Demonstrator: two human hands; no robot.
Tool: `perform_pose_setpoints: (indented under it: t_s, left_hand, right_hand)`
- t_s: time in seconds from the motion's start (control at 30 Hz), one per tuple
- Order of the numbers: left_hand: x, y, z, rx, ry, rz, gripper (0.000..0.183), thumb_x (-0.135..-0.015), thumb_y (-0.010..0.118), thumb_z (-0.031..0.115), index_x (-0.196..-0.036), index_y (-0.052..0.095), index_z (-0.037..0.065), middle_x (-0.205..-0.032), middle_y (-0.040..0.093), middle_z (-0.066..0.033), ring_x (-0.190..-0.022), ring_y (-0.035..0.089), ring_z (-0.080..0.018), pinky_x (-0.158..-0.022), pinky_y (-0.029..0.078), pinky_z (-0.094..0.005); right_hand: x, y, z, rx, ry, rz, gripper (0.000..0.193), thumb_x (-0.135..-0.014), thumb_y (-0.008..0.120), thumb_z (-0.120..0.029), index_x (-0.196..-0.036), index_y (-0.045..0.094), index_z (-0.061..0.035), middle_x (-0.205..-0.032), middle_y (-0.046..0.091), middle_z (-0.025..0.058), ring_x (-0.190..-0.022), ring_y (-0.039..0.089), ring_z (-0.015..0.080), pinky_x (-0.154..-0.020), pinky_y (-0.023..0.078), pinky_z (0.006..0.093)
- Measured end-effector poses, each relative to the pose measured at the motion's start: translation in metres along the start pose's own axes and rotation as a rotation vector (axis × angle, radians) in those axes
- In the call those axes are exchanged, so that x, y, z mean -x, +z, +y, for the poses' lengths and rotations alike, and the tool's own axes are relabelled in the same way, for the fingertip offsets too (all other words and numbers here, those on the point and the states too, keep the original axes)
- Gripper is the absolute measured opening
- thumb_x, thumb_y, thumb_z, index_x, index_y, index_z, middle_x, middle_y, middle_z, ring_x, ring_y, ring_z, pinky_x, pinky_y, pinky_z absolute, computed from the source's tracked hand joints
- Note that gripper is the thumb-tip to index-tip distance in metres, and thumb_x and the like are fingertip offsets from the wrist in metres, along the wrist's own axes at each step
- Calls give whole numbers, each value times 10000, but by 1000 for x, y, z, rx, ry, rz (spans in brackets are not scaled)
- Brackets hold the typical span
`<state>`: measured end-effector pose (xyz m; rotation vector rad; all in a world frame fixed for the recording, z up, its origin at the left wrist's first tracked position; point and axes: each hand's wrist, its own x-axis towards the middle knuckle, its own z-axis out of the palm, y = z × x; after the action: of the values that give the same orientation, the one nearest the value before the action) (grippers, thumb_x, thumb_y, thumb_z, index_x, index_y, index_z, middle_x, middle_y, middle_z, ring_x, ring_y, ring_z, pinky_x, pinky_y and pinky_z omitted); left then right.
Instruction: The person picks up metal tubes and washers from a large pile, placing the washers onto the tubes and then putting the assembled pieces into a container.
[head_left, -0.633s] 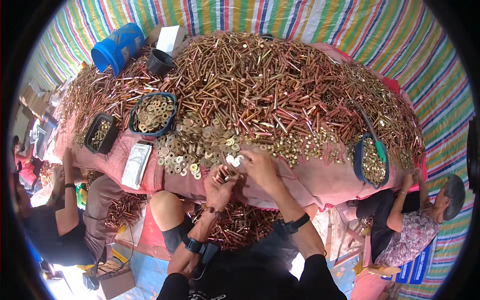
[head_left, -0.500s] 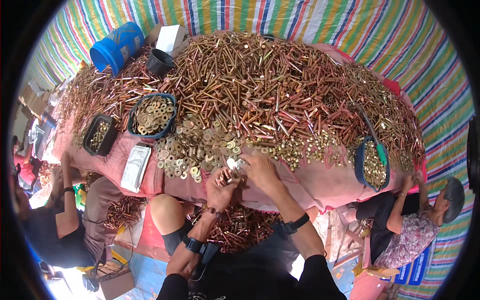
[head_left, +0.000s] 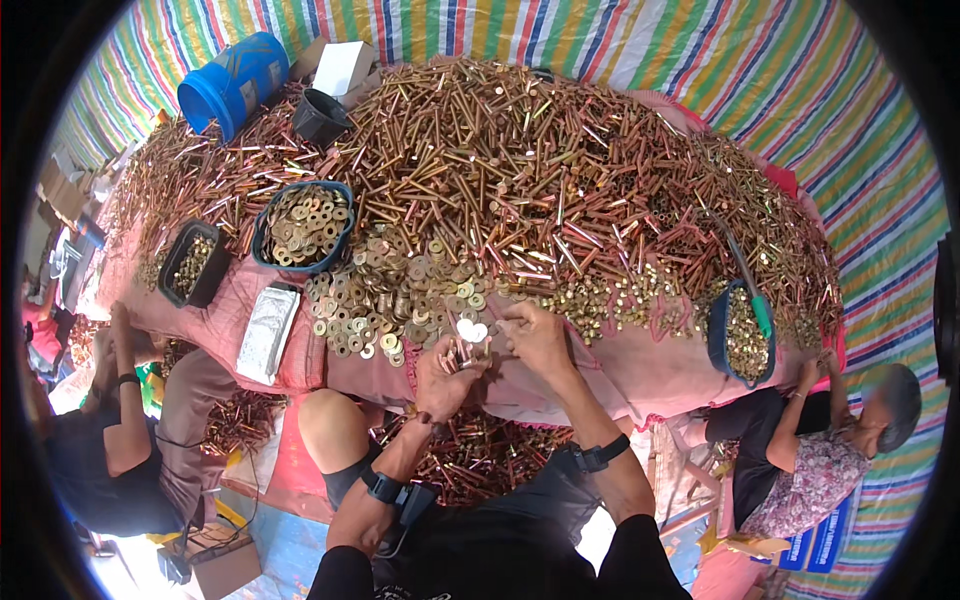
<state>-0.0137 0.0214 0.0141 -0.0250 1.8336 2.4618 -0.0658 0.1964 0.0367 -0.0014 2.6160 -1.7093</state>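
Note:
My left hand (head_left: 441, 382) is closed round a bunch of coppery metal rods (head_left: 463, 356), their ends up. Two bright round washers (head_left: 470, 329) show at the top of the bunch. Just to the right hovers my right hand (head_left: 540, 340), thumb and fingers drawn together; what they pinch, if anything, is too small to make out. Beyond my hands lie loose flat washers (head_left: 375, 305) at the left and small brass-coloured nuts (head_left: 600, 308) at the right. Behind both rises a large heap of coppery rods (head_left: 530, 180).
Around the heap stand a washer-filled blue tub (head_left: 262, 257), a dark box (head_left: 211, 283) of small parts and a blue nut tub (head_left: 716, 335) with a green-handled tool (head_left: 763, 317). A silvery packet (head_left: 268, 335) lies left. People sit at left (head_left: 125, 450) and right (head_left: 810, 470).
My right hand has drawn away from the bunch, slightly to the right. The left hand keeps its hold on the rods, and the bright washers at the top show more plainly.

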Motion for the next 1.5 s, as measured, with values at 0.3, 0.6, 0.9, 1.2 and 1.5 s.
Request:
perform_pose_setpoints:
  t_s: [0.3,0.6,0.9,1.2,1.5]
  left_hand:
    - [1,0,-2,33,18,-12,231,-803,681,-146,-958,594,3,-923,710,-72,-863,709,-162,-774,584,-298]
    - [-2,-1,-5,29,16,-9,216,-808,721,-109,-954,609,5,-885,698,-58,-807,697,-149,-733,578,-291]
    - [1,3,9,54,-69,-33,227,-806,693,-138,-961,615,8,-901,700,-56,-837,685,-127,-749,576,-281]
    - [-1,-4,0,37,-54,-66,252,-807,655,-169,-986,606,1,-943,724,-76,-877,702,-148,-783,585,-296]
    - [-2,-2,-4,-47,-11,-57,243,-813,658,-172,-960,589,8,-964,727,-85,-885,703,-146,-785,583,-291]
  right_hand:
    - [-2,0,3,388,-277,-38,238,-788,793,-95,-1001,721,-17,-839,639,175,-829,645,367,-773,516,437]
    - [8,-18,-1,-243,118,-52,202,-894,760,-113,-1019,663,13,-791,692,64,-609,647,129,-542,528,265]
    - [30,-17,-40,-594,144,-201,224,-937,717,-124,-1070,635,37,-792,687,60,-589,631,81,-513,529,226]
    - [17,-21,-28,-24,-87,60,190,-934,720,-145,-1035,674,9,-814,701,80,-640,647,139,-553,493,270]
    - [-38,-33,-14,878,-313,68,137,-868,652,-114,-936,654,5,-883,620,241,-811,654,435,-719,495,558]
